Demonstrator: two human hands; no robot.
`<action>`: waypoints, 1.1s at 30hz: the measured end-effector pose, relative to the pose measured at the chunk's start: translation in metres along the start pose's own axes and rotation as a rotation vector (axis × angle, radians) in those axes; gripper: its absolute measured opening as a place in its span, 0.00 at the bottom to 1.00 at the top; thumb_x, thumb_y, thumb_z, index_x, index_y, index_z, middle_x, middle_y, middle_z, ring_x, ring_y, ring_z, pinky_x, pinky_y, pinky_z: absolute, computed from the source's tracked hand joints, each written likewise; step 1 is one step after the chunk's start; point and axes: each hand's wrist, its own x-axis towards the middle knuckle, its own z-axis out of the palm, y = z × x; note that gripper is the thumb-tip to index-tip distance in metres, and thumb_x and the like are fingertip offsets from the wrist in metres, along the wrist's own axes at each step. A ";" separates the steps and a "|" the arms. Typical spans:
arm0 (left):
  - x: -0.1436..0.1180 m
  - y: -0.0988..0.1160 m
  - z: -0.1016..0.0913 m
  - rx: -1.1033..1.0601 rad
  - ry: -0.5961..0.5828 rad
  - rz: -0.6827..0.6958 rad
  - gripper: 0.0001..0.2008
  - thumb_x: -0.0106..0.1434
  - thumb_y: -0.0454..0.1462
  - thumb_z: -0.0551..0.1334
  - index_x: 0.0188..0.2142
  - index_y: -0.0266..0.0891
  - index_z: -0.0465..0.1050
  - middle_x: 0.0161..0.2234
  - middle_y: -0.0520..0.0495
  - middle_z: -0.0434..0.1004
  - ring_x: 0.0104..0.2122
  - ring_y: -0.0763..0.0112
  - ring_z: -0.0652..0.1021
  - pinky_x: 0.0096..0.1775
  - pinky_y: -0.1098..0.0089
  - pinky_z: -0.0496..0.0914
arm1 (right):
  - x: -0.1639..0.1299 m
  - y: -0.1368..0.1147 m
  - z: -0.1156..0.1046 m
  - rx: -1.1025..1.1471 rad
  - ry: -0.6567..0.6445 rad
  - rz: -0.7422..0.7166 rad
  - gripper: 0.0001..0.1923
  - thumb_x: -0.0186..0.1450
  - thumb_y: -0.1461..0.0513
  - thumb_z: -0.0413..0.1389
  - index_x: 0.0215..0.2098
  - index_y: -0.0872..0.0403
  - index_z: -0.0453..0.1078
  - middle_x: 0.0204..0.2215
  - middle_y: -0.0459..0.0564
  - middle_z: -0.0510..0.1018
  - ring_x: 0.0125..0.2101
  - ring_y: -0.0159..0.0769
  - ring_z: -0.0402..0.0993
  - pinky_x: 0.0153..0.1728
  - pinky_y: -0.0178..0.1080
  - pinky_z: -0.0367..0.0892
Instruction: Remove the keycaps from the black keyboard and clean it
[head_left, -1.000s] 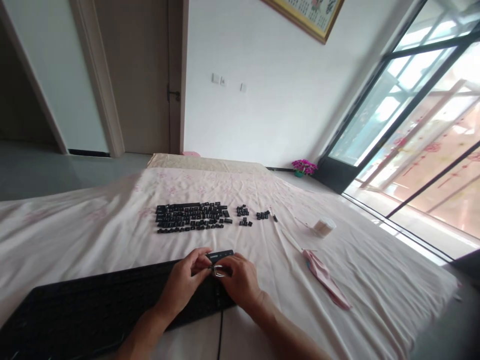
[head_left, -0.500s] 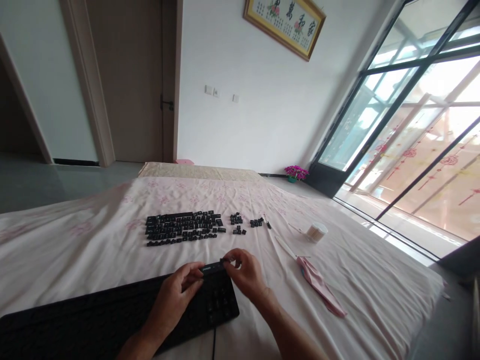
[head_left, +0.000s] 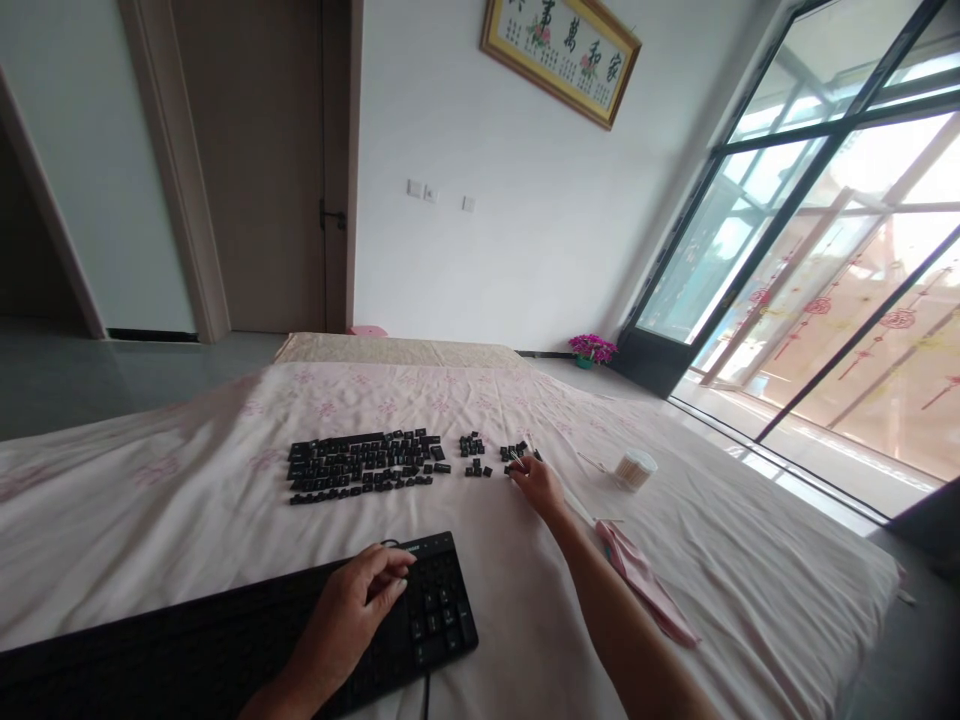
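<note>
A black keyboard (head_left: 247,610) lies across the near left of the cloth. Several keys show at its right end, beside my left hand (head_left: 360,595). That hand rests over the keyboard with its fingers curled in towards the thumb; whatever is between them is hidden. Farther off, my right hand (head_left: 538,485) reaches to the small right-hand group of loose keycaps (head_left: 517,449). Its thumb and fingers pinch a black keycap (head_left: 510,470) close to the cloth. A thin pale line shows at these fingertips, too small to identify.
Rows of loose black keycaps (head_left: 360,462) lie beyond the keyboard, with a smaller cluster (head_left: 472,444) beside them. To the right stand a round tub of cotton swabs (head_left: 636,468) and a folded pink cloth (head_left: 646,585). A cable (head_left: 427,690) runs from the keyboard's near edge.
My right hand has left the keyboard's upper right corner and moved forward and right to the loose keycaps. My left hand stays over the keyboard, which has shifted slightly down in view.
</note>
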 end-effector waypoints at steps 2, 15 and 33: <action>0.000 0.000 0.000 0.001 -0.007 0.002 0.09 0.62 0.35 0.58 0.41 0.44 0.74 0.38 0.50 0.78 0.37 0.69 0.79 0.43 0.71 0.72 | 0.007 0.003 0.003 -0.017 -0.011 0.012 0.12 0.57 0.56 0.58 0.39 0.48 0.76 0.34 0.47 0.80 0.37 0.41 0.75 0.33 0.35 0.62; 0.001 0.003 -0.001 -0.007 0.002 0.008 0.09 0.61 0.36 0.59 0.40 0.45 0.75 0.38 0.49 0.78 0.37 0.67 0.79 0.43 0.70 0.73 | 0.017 0.006 0.008 -0.046 0.008 -0.002 0.13 0.59 0.56 0.58 0.40 0.48 0.76 0.36 0.47 0.80 0.39 0.40 0.75 0.35 0.35 0.63; -0.018 -0.007 -0.115 0.258 0.282 -0.070 0.15 0.63 0.45 0.56 0.42 0.42 0.75 0.43 0.47 0.79 0.46 0.63 0.76 0.51 0.65 0.68 | -0.091 -0.035 -0.008 0.086 -0.218 -0.202 0.22 0.64 0.49 0.48 0.26 0.54 0.75 0.24 0.48 0.78 0.26 0.36 0.72 0.29 0.34 0.60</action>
